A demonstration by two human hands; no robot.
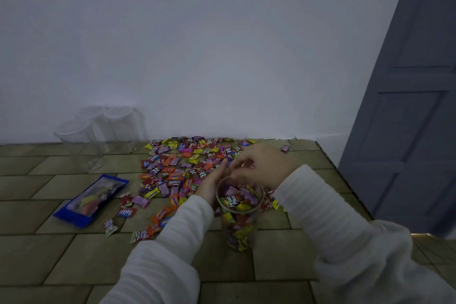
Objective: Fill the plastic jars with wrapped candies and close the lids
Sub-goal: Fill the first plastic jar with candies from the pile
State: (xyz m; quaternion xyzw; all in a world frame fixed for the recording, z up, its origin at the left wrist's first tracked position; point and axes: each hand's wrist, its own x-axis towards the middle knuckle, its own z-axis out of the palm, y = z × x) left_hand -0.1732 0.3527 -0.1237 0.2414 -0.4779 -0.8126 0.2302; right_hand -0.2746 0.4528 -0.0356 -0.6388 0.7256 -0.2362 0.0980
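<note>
1. One plastic jar (238, 214) stands on the tiled floor (271, 261) between the sleeves, nearly full of wrapped candies, no lid on it.
2. The left hand (211, 184) rests straight-fingered against its rim; the right hand (259, 165) curls over the mouth, and whether it holds a candy I cannot tell.
3. Left to do, I judge: a large candy pile (182, 168) and three empty jars (98, 130) by the wall.

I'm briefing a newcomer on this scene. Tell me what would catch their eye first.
The bright spread of colourful wrapped candies on the tiled surface by the wall. In front of it stands the clear plastic jar, nearly full of candies, with the left hand against its side and the right hand over its open mouth. A blue plastic packet lies left.
</note>
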